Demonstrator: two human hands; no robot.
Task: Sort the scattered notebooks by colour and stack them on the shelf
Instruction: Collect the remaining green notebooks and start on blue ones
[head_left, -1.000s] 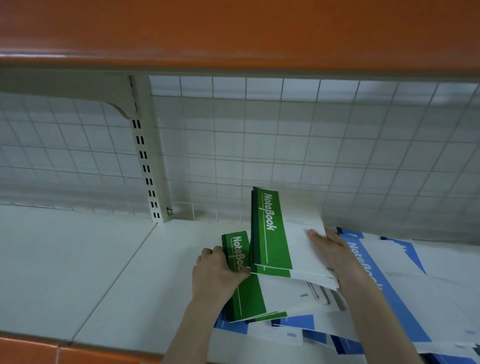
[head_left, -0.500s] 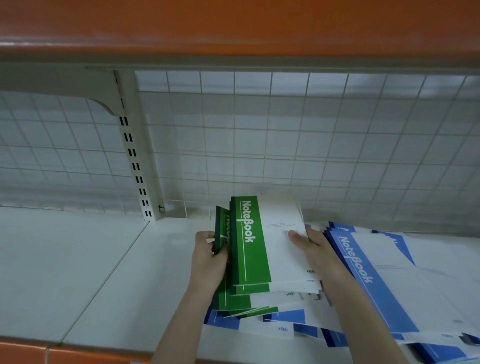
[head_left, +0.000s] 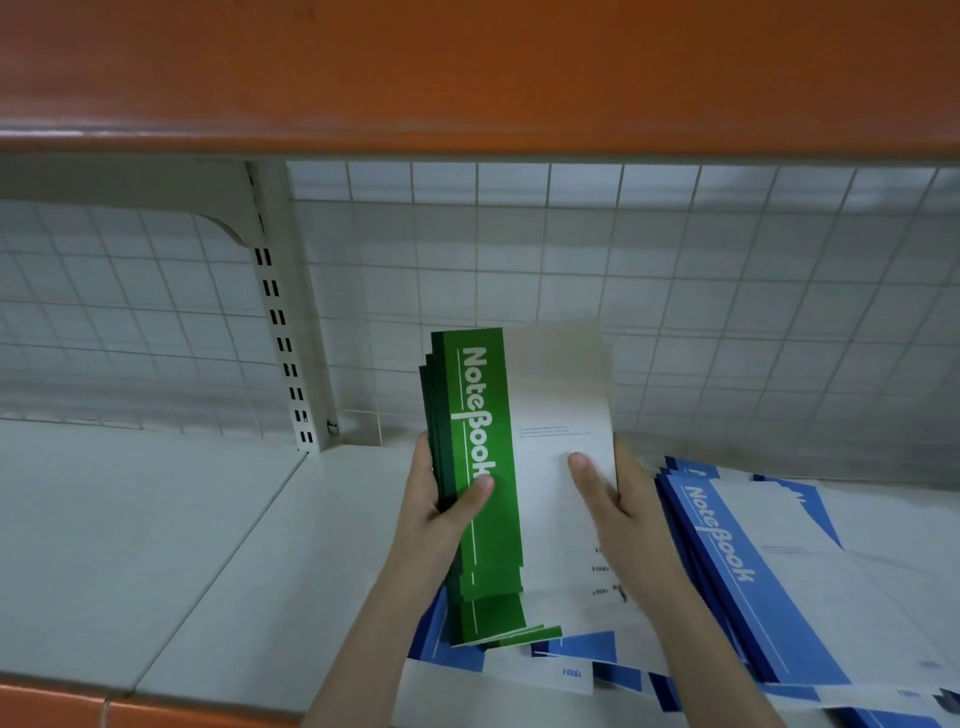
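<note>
Gripping green notebooks (head_left: 483, 467), both hands

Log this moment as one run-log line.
left hand grips green-and-white notebook bundle spine | right hand holds its right edge | blue-and-white notebooks lie on white shelf

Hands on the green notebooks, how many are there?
2. The left hand grips the green notebooks at their left edge; the right hand holds the right edge. None seem hidden.
</note>
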